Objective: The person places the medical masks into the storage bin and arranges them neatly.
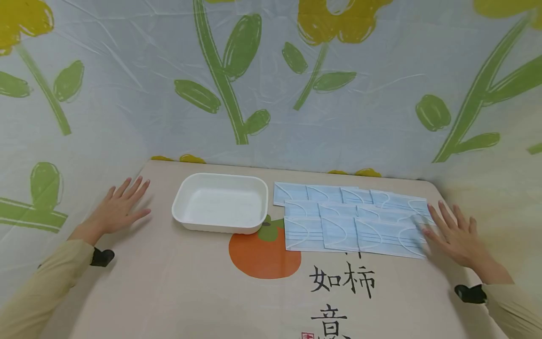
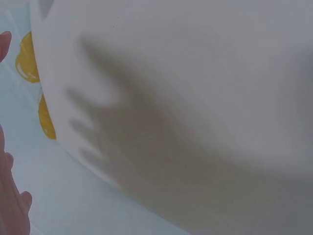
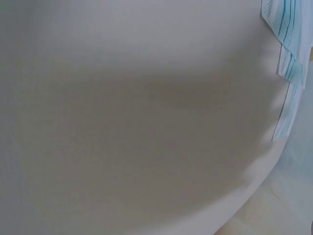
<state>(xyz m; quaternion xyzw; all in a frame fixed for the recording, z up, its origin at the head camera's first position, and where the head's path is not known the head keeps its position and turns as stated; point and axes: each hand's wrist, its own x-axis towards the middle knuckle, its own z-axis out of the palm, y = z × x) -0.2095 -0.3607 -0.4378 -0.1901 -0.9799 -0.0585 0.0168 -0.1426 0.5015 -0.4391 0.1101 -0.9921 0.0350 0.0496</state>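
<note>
My left hand [image 1: 118, 207] is held with fingers spread over the left edge of the table, holding nothing; the white tray [image 1: 220, 228] is the nearest thing to it. On the right, my right hand [image 1: 459, 238] has its fingers spread too, its fingertips beside the right end of the face masks [image 1: 338, 230]. Several light blue masks with white ear loops lie flat in overlapping rows. In the left wrist view, parts of the left hand's fingers [image 2: 12, 196] show at the left edge, with the hand's shadow on the table. The right wrist view shows mask corners [image 3: 288, 63] at upper right.
The pale table cover [image 1: 178, 292] bears an orange persimmon print [image 1: 264, 256] and black written characters [image 1: 340, 280]. Behind and at both sides hangs a whitish curtain [image 1: 148, 94] with green stems and yellow flowers. The tray stands left of the masks.
</note>
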